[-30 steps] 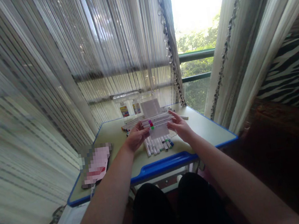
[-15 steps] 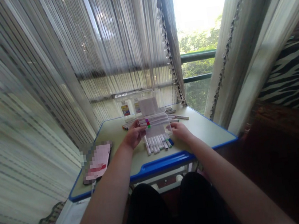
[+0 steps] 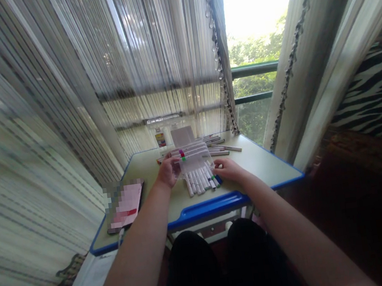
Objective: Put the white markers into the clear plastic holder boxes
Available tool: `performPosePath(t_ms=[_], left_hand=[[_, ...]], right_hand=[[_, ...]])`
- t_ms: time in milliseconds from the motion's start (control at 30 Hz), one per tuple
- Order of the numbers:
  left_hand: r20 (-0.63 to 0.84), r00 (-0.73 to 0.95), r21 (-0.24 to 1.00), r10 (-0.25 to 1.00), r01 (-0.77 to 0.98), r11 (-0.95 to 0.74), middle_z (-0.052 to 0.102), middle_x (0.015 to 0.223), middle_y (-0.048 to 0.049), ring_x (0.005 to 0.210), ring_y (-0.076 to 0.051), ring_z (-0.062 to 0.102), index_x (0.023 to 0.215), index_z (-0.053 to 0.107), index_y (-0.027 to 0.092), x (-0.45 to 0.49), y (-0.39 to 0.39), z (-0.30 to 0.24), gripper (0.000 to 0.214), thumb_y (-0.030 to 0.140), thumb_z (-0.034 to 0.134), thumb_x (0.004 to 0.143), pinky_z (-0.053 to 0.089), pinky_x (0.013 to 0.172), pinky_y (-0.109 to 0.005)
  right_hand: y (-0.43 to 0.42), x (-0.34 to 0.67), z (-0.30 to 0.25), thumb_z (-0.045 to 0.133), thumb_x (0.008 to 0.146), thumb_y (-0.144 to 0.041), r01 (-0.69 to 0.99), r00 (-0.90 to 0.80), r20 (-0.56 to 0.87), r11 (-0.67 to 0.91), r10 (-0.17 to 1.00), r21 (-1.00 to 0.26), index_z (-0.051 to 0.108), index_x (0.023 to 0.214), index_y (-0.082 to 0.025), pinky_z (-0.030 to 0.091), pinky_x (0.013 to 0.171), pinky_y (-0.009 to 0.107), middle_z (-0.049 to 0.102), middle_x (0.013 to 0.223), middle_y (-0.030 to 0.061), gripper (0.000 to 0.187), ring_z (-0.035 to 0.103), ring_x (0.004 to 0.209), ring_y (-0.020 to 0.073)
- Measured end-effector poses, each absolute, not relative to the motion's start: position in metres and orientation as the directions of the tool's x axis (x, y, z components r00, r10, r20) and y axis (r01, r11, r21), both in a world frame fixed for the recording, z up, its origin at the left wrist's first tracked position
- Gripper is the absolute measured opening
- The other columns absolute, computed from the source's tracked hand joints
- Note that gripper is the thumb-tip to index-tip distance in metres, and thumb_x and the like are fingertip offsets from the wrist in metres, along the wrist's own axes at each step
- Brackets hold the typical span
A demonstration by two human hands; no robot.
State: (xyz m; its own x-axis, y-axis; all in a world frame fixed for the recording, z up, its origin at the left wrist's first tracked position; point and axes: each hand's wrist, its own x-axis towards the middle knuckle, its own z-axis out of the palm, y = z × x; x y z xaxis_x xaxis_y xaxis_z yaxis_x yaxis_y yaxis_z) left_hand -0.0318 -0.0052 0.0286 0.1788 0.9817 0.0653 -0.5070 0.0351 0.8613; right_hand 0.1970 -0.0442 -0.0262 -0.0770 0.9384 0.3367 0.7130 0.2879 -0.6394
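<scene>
A clear plastic marker case [image 3: 196, 161] with a few markers on its top rests low over the small desk [image 3: 264, 161]. My left hand [image 3: 168, 171] curls around the case's left side. My right hand [image 3: 225, 170] lies at its right lower corner, fingers bent over the ends of a row of white markers [image 3: 201, 181] that lie side by side on the desk in front of the case. A white card [image 3: 183, 136] stands up behind the case.
More loose markers [image 3: 222, 148] lie at the back of the desk near the curtain. A blurred flat object [image 3: 125, 207] sits at the desk's left front. A blue tray lip [image 3: 206, 206] runs along the near edge. Striped curtains and a window railing stand behind.
Both hands have lowered the case from above the desk down to its surface. My right hand slid from the case's side down to the row of markers.
</scene>
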Motion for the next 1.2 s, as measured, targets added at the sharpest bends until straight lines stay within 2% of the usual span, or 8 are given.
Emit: performPosePath(t_ms=[100,267,433,633,767,867,967,1200], left_hand=[[0.055,0.137,0.86,0.989,-0.51,0.023,0.071,0.069,0.0034,0.057,-0.012,0.066,0.086,0.061,0.02,-0.032,-0.004,0.028,0.035,0.002,0.06,0.056,0.052,0.052,-0.021],[0.052,0.138,0.875,0.989,-0.484,0.021,0.071,0.07,0.0031,0.059,-0.014,0.067,0.088,0.061,0.021,-0.034,0.0,0.023,0.037,0.003,0.062,0.056,0.052,0.052,-0.022],[0.066,0.152,0.871,0.986,-0.491,0.017,0.071,0.07,0.0034,0.059,-0.013,0.067,0.088,0.062,0.02,-0.034,0.004,0.02,0.037,0.004,0.064,0.056,0.05,0.053,-0.02],[0.055,0.145,0.87,0.988,-0.493,0.024,0.071,0.073,0.0027,0.059,-0.013,0.067,0.092,0.064,0.019,-0.033,0.007,0.016,0.039,0.004,0.064,0.056,0.05,0.053,-0.021],[0.068,0.163,0.869,0.984,-0.494,0.022,0.072,0.072,0.0008,0.059,-0.013,0.067,0.093,0.065,0.018,-0.032,0.01,0.014,0.037,0.006,0.065,0.058,0.05,0.052,-0.021],[0.073,0.161,0.867,0.984,-0.498,0.017,0.071,0.071,0.0015,0.057,-0.012,0.066,0.093,0.064,0.017,-0.031,0.011,0.014,0.036,0.006,0.064,0.059,0.049,0.051,-0.02],[0.064,0.156,0.877,0.986,-0.48,0.019,0.07,0.07,0.0015,0.057,-0.013,0.066,0.093,0.064,0.017,-0.031,0.009,0.014,0.035,0.006,0.064,0.06,0.05,0.052,-0.021],[0.067,0.176,0.881,0.982,-0.472,0.024,0.071,0.071,0.0008,0.058,-0.013,0.065,0.089,0.064,0.018,-0.028,0.003,0.018,0.035,0.003,0.064,0.057,0.051,0.055,-0.023]], right_hand=[[-0.043,0.197,-0.026,0.063,0.08,-0.019,0.746,-0.03,0.347,0.252,0.937,-0.617,0.076,0.096,-0.018,0.049,0.073,0.027,0.076,0.086,0.0052,0.021,0.065,0.074,0.0164],[-0.045,0.198,-0.024,0.059,0.083,-0.017,0.819,0.03,0.394,0.204,0.918,-0.536,0.076,0.094,-0.017,0.049,0.084,0.031,0.077,0.094,0.0089,0.021,0.068,0.089,0.0214],[-0.048,0.198,-0.023,0.066,0.077,-0.02,0.879,0.032,0.386,0.158,0.922,-0.45,0.076,0.094,-0.015,0.048,0.086,0.031,0.076,0.095,0.0106,0.021,0.067,0.094,0.0243],[-0.048,0.198,-0.023,0.059,0.081,-0.017,0.893,0.136,0.335,0.031,0.933,-0.449,0.077,0.094,-0.016,0.047,0.083,0.029,0.077,0.097,0.0109,0.022,0.068,0.092,0.0227],[-0.044,0.202,-0.027,0.054,0.086,-0.015,0.877,0.215,0.39,-0.001,0.895,-0.481,0.076,0.099,-0.016,0.047,0.087,0.03,0.076,0.104,0.0122,0.025,0.068,0.097,0.023],[-0.039,0.206,-0.032,0.05,0.091,-0.017,0.841,0.276,0.493,0.042,0.825,-0.54,0.073,0.1,-0.016,0.048,0.089,0.033,0.074,0.104,0.0139,0.025,0.067,0.097,0.0242],[-0.033,0.209,-0.036,0.047,0.093,-0.019,0.796,0.299,0.622,0.17,0.724,-0.581,0.07,0.103,-0.015,0.049,0.093,0.037,0.071,0.105,0.0157,0.025,0.064,0.1,0.0257],[-0.028,0.208,-0.04,0.043,0.095,-0.025,0.761,0.276,0.81,0.397,0.517,-0.513,0.066,0.106,-0.018,0.052,0.087,0.042,0.064,0.099,0.0126,0.026,0.062,0.089,0.0247]])
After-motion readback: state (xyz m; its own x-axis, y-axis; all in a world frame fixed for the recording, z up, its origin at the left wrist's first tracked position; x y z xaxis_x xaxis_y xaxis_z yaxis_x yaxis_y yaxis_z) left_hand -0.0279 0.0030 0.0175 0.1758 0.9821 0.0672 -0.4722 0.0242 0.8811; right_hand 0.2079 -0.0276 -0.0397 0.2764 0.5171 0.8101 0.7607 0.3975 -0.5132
